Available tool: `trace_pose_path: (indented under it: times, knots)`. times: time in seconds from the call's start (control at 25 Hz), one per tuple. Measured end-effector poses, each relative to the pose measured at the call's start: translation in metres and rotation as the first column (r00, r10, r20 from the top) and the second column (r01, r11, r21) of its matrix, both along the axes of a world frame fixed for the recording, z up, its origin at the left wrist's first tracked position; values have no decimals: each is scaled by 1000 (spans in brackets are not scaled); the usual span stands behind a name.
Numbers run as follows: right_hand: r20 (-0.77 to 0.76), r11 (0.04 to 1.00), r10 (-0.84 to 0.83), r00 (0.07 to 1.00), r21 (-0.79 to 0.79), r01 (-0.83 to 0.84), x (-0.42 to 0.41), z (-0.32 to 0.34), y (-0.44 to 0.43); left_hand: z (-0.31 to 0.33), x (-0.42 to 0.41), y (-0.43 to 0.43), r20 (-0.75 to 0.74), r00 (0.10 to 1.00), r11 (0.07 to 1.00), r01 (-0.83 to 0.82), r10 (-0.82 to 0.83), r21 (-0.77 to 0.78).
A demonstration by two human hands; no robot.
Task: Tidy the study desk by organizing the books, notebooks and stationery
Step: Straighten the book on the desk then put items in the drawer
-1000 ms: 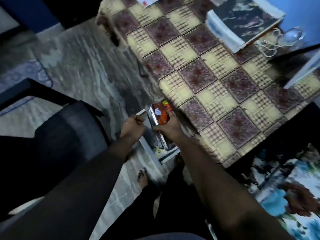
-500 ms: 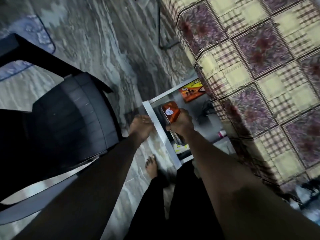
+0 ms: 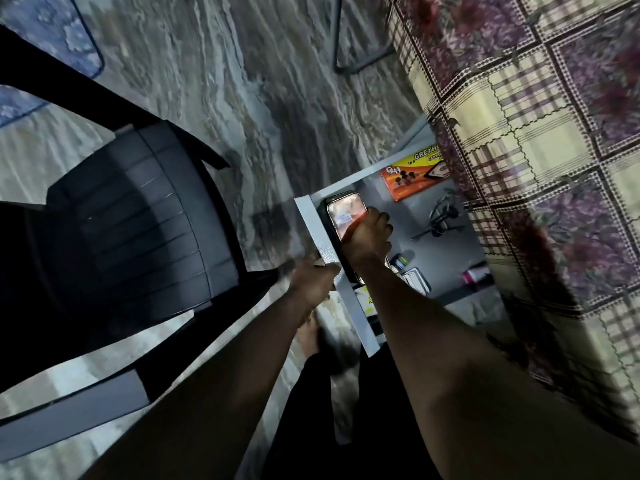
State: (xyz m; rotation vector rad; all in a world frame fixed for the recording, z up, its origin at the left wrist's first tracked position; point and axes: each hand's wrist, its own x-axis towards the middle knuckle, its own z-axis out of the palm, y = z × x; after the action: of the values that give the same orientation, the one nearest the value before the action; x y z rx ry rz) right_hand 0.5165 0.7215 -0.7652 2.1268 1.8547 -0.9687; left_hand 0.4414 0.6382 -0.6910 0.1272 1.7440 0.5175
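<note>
Left hand curls its fingers over the front edge of the open white drawer; right hand grips an orange-lidded pencil tin inside the drawer's front corner. Checked tablecloth drapes the desk at right, black plastic chair at left. Further in lie an orange Greyhound box and tangled black cable

Your right hand grips an orange-lidded tin inside the open drawer, just behind its white front. Your left hand holds that front edge. Farther in lies an orange box, apart from the tin. A black chair stands to your left, and a checked tablecloth hangs to your right.
</note>
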Motion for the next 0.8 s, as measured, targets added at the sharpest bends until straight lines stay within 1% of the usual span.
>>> trace_pose_path:
  times: [0.12, 0.24, 0.32, 0.36, 0.44, 0.48, 0.52, 0.56, 0.6, 0.64, 0.68, 0.72, 0.76, 0.8]
  knots:
    - [-8, 999, -26, 1000, 28, 26, -2, -3, -1, 0, 3, -6, -8, 1000, 999, -8, 8, 31]
    - [-43, 1000, -17, 999, -12, 17, -1, 1, 4, 7, 6, -11, -8, 1000, 999, -21, 21, 32]
    - [-127, 999, -41, 991, -29, 38, 0, 5, 8, 10, 8, -12, -8, 999, 999, -35, 36, 29]
    - [-182, 997, -81, 980, -21, 78, 3, 10, 7, 12, 9, -11, 11, 998, 998, -54, 54, 21]
    - [-309, 987, -150, 939, 12, 161, 12, 24, -5, 20, 11, -9, 87, 987, 991, -134, 136, -23]
    - [-377, 988, -108, 920, 59, 140, 20, 35, -17, 24, 13, -8, 135, 970, 978, -195, 203, -68]
    - [-423, 989, -2, 906, 132, 63, 29, 46, -32, 27, 14, -7, 176, 948, 962, -250, 266, -107]
    - [-428, 974, 150, 891, 217, -60, 40, 55, -49, 28, 16, -8, 205, 923, 943, -304, 326, -132]
    - [-386, 928, 330, 862, 300, -220, 50, 61, -64, 28, 16, -9, 227, 896, 923, -356, 381, -143]
    - [-291, 833, 521, 803, 377, -404, 59, 66, -77, 29, 17, -10, 253, 869, 905, -401, 425, -143]
    - [-165, 685, 699, 696, 433, -586, 69, 67, -88, 31, 19, -12, 267, 857, 898, -418, 441, -139]
    - [-45, 513, 827, 560, 465, -721, 77, 68, -96, 34, 21, -11, 265, 861, 901, -416, 434, -126]
    - [44, 357, 905, 424, 465, -810, 85, 67, -100, 40, 23, -9, 244, 874, 907, -409, 420, -98]
    - [107, 236, 942, 317, 458, -857, 91, 67, -102, 45, 25, -6, 207, 886, 910, -409, 414, -67]
